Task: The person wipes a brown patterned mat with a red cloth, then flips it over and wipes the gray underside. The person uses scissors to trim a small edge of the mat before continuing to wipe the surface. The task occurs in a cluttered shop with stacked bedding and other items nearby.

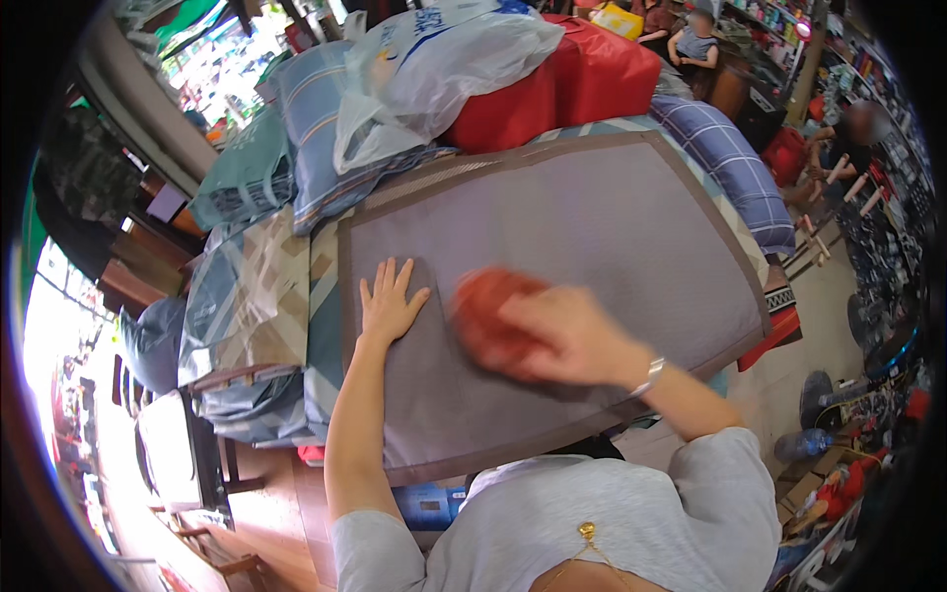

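Note:
A grey-brown mat with a darker brown border [636,222] lies spread out before me over patterned bedding. My left hand [391,302] rests palm down near the mat's left edge, fingers apart and holding nothing. In my right hand [573,333] is a bunched red cloth [488,318], held against or just above the middle of the mat. Motion blurs the cloth and the hand, so the exact contact cannot be made out. A silver bracelet [649,375] circles my right wrist.
Behind the mat stand red bags [607,70], a white plastic bag [451,66] and a blue striped pillow [314,96]. A checked blue pillow [721,163] lies right, a clear-wrapped package [248,296] left. Two people sit at the far right, near crowded shelves [873,81].

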{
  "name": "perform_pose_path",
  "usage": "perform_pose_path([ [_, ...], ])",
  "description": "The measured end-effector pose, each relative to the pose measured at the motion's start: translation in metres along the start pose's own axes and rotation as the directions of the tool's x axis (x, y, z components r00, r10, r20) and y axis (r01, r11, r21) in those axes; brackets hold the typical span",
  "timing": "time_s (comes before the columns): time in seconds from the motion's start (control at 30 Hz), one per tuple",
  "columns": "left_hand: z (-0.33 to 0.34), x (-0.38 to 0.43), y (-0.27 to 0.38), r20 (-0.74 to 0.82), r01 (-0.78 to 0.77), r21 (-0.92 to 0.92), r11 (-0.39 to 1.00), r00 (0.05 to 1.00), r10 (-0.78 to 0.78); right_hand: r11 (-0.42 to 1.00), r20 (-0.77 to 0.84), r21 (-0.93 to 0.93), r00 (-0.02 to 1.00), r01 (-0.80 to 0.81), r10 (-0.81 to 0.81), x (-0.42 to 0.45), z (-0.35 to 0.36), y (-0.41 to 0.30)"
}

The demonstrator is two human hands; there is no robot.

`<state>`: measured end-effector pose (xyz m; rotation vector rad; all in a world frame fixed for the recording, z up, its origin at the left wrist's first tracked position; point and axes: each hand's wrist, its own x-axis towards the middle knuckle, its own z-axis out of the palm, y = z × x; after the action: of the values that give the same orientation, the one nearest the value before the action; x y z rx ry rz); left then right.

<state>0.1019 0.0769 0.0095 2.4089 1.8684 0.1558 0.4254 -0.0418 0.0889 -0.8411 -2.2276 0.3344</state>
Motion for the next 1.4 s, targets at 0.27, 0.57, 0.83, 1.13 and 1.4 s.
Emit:
perform_pose_path([
  [0.27,0.005,0.017,-0.006,-0.048,-0.045,0.029,0.999,0.998,0.046,0.842,0.007,-0.435,0.933,-0.321,0.359,-0.024,0.029,0.101],
  [0.57,0.006,0.014,-0.004,-0.075,-0.038,-0.017,0.999,0.997,0.037,0.191,-0.605,-0.525,0.522,-0.829,0.601,-0.132,-0.129,0.204],
  [0.83,0.006,0.012,-0.003,-0.066,-0.006,-0.017,1.000,0.998,0.005,0.787,-0.243,-0.419,0.891,-0.452,0.383,-0.039,-0.035,0.115],
  [1.13,0.001,0.013,-0.007,-0.069,-0.055,-0.022,0.998,0.996,0.053,0.777,-0.079,-0.545,0.942,-0.314,0.325,-0.050,-0.017,0.083],
  [1.4,-0.009,0.028,-0.027,0.013,-0.140,0.003,0.990,0.990,0.140,0.923,-0.063,-0.042,0.923,-0.383,0.380,-0.105,-0.060,0.041],
])
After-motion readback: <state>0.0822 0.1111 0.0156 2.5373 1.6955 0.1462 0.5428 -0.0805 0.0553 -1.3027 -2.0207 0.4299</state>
